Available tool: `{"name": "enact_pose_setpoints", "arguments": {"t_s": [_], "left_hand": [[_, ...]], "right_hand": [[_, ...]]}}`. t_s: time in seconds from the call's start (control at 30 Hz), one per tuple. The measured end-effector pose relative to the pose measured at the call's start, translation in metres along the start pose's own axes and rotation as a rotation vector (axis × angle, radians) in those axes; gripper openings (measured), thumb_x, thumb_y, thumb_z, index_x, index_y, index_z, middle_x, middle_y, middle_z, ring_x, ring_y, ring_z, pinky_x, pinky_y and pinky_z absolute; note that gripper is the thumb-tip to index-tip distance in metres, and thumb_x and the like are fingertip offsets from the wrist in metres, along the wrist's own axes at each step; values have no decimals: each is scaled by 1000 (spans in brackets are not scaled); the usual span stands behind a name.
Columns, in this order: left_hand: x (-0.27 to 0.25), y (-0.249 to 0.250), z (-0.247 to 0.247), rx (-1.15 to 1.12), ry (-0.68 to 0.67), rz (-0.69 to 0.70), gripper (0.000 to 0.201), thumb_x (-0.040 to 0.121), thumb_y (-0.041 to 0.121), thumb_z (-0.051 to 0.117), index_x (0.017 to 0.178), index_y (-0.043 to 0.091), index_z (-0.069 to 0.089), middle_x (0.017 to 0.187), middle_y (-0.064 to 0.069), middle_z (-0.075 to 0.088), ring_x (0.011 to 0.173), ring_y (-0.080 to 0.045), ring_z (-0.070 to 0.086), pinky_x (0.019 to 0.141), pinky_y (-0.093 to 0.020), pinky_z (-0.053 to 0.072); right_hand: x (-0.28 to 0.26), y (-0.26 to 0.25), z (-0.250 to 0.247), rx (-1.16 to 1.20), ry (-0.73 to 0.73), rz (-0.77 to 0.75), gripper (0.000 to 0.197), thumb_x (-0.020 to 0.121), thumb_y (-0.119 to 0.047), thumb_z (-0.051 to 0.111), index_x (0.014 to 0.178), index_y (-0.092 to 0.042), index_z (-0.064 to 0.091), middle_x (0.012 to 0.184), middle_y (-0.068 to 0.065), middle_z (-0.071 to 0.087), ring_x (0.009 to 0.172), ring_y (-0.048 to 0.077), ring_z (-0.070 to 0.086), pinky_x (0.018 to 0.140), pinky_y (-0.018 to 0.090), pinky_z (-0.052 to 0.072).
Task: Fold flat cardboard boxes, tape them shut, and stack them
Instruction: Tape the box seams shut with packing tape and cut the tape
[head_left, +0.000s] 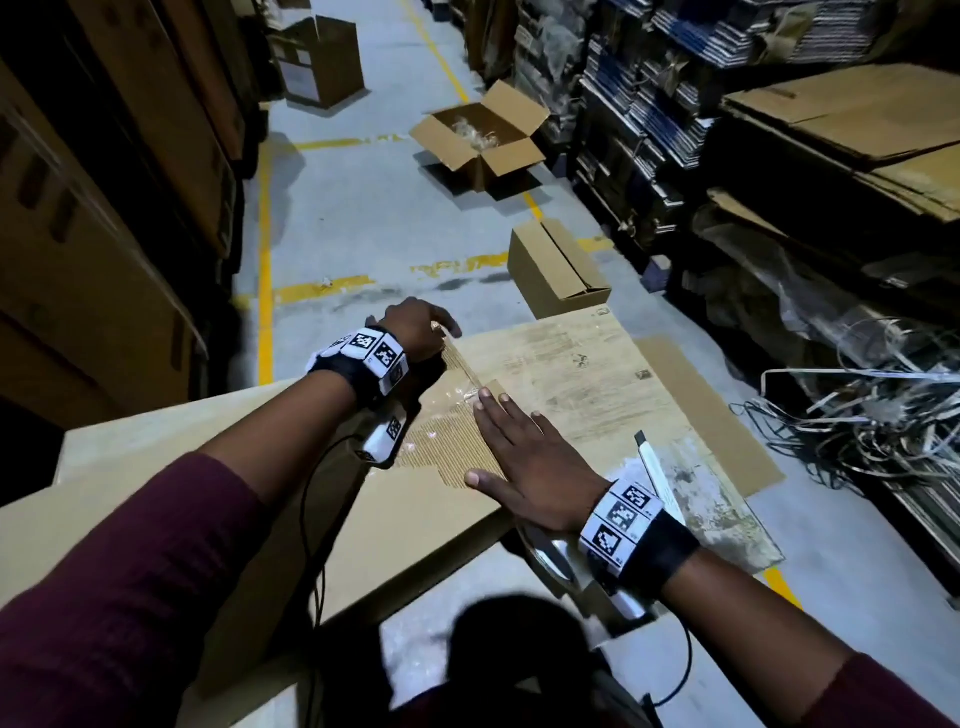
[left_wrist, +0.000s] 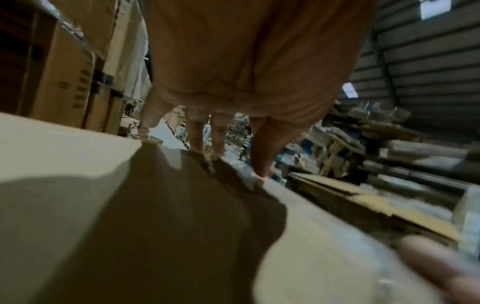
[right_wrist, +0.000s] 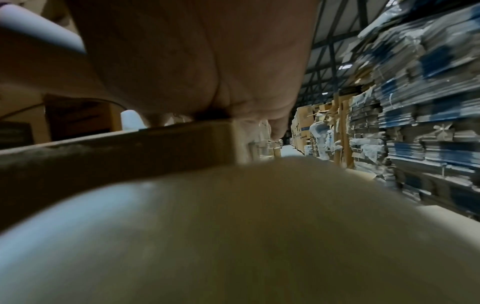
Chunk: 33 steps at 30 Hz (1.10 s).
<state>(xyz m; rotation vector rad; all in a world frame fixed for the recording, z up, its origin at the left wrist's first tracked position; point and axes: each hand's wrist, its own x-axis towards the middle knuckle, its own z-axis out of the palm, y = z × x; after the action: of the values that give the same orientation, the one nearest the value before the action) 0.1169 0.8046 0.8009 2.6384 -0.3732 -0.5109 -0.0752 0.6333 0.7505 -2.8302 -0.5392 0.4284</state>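
Head view: no readable writing on cardboard box.

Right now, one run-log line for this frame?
stage: taping seam | left hand: fingertips at tape on box far edge | right hand: flat, pressing box top | cutter: beside right wrist

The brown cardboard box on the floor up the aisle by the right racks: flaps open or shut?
Open. The brown cardboard box has its four flaps spread outward, with crumpled clear plastic visible inside.

Dim aisle, grey floor, yellow lines
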Motion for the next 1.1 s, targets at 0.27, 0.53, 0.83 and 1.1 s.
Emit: {"name": "enact_pose_setpoints", "arguments": {"t_s": [0.27, 0.53, 0.83, 1.1], "left_hand": [[-74, 13, 35, -427, 54, 76, 14, 88, 15, 74, 91, 29, 71, 104, -3, 74, 101, -18, 69, 98, -42, 52], [-176, 82, 90, -636, 77, -68, 33, 96, 28, 66, 83, -2, 72, 73, -8, 73, 58, -9, 64, 60, -20, 46], [-222, 117, 229, -916, 219, -579, 60, 80, 61, 71, 118, 17, 55, 105, -1, 69, 91, -13, 67, 80, -32, 54], [-191, 142, 247, -1130, 540, -721, 56, 95, 38, 65, 138, 21, 34, 117, -6, 46, 111, -23, 52, 99, -34, 45]], "right_hand": [[-18, 39, -29, 242, 147, -209, 51, 98, -50, 40, 129, -22, 69, 148, -2, 55, 145, 20, 41, 119, 50, 24], [-48, 107, -34, 547, 321, -222, 22, 94, -32, 71, 83, -15, 80, 89, 2, 79, 79, 13, 73, 74, 22, 53], [-54, 270, 86, 299, -157, 741, 71, 88, -42, 74, 133, 6, 48, 133, 27, 53, 124, 41, 55, 92, 43, 49], [-70, 274, 118, 428, -132, 683, 25, 87, -19, 68, 89, 2, 57, 77, 18, 63, 54, 26, 55, 48, 24, 39]]}}
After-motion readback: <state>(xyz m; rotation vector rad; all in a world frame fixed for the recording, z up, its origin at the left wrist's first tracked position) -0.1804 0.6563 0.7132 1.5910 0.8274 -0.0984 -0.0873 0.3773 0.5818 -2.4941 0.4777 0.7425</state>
